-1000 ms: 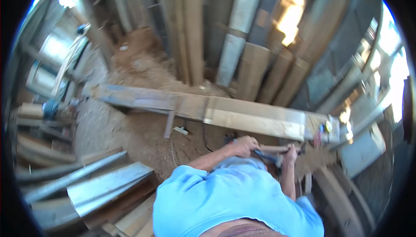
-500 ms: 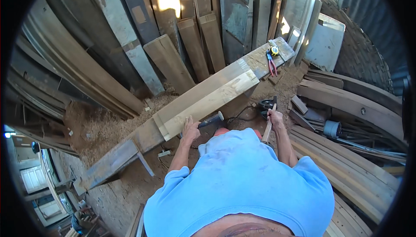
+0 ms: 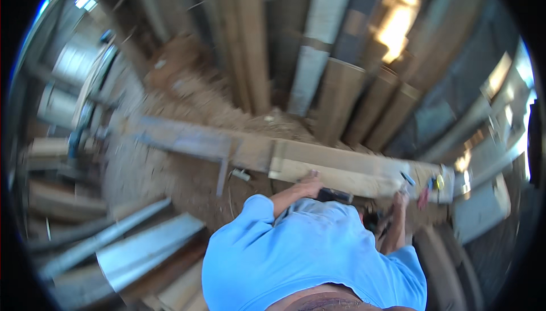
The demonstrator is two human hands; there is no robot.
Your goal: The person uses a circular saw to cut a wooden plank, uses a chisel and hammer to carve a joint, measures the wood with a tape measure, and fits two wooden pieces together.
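My left hand (image 3: 310, 186) is at the near edge of a pale timber board (image 3: 341, 181), fingers closed round a dark-handled tool (image 3: 335, 195) whose kind the blur hides. The tool points right along the board's near side. My right hand (image 3: 401, 198) is farther right, closed on what looks like a hammer (image 3: 407, 178). Its dark head shows above the fist, over the board's right end, and the rest is smeared. Farther right on the bench plank (image 3: 449, 189) lie red-handled pliers (image 3: 423, 198) and a yellow tape measure (image 3: 438, 182).
Tall planks (image 3: 341, 92) lean along the far side. Wood shavings (image 3: 199, 92) lie behind the bench. A white power strip (image 3: 241, 174) sits in front of it. Stacked boards (image 3: 142, 251) fill the near left, and a pale panel (image 3: 483, 211) stands at right.
The view has swung left, blurring the scene. My right hand has come up from beside my body to the board's right end with the hammer-like tool. My left hand remains at the board's near edge.
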